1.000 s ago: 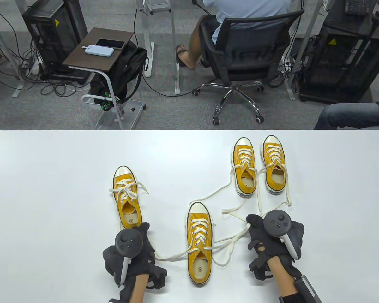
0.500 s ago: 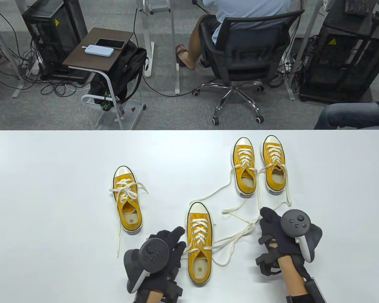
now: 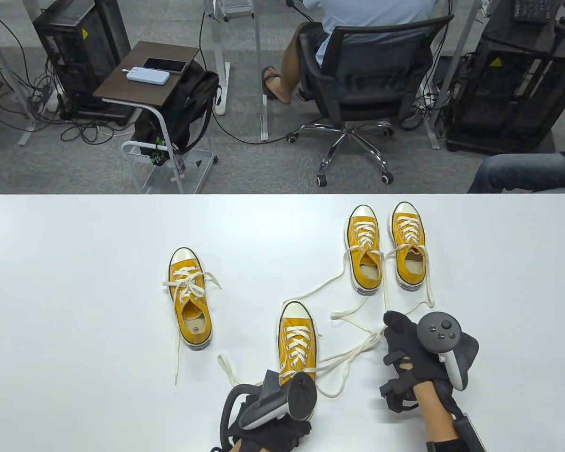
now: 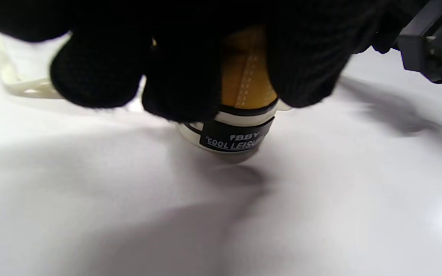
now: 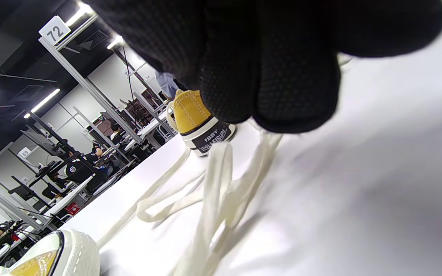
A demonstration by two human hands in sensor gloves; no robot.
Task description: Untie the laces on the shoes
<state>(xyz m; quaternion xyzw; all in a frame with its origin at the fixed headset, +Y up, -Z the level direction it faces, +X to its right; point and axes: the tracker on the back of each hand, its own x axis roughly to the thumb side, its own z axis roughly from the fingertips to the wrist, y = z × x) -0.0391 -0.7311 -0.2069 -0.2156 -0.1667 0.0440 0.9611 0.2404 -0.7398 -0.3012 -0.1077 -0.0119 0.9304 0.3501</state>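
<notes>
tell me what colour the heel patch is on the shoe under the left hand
Black with white lettering, on the heel patch of the yellow shoe; clearest in the left wrist view.

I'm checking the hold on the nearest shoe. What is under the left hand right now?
Under the left hand is the heel end of the nearest yellow shoe; the left wrist view shows gloved fingers over its heel label. The shoe's opening and insole are covered.

The yellow canvas shoe point(image 3: 297, 351) with its smooth white rubber toe and flat woven cotton laces point(image 3: 353, 351) is lying on a glossy white table point(image 3: 75, 282), the knit black gloves looking matt.
</notes>
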